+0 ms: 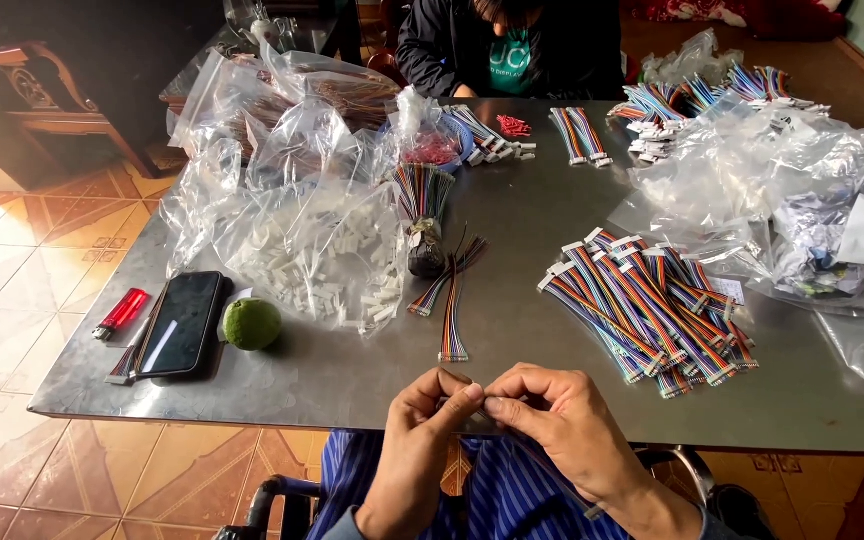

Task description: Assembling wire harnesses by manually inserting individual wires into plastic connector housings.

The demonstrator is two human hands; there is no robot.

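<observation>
Right at the table edge, left hand and right hand pinch a tiny part, mostly hidden. Looks featherlight, so fingertip grip. Beyond lie floppy rainbow ribbon cables, best grabbed by their white connector ends, then the bag of white connectors.

The tabletop was dull grey metal. Left of the phone, which was black, lay a red lighter; right of the phone sat a green fruit. Farther right of the phone, the cables showed rainbow stripes of red, blue, orange, yellow and green, tipped with white plugs. Beyond the phone, a clear bag held white connectors. Farther beyond it lay small red parts. The floor near the phone was orange-brown tile. The lap cloth was blue with pale stripes.
</observation>
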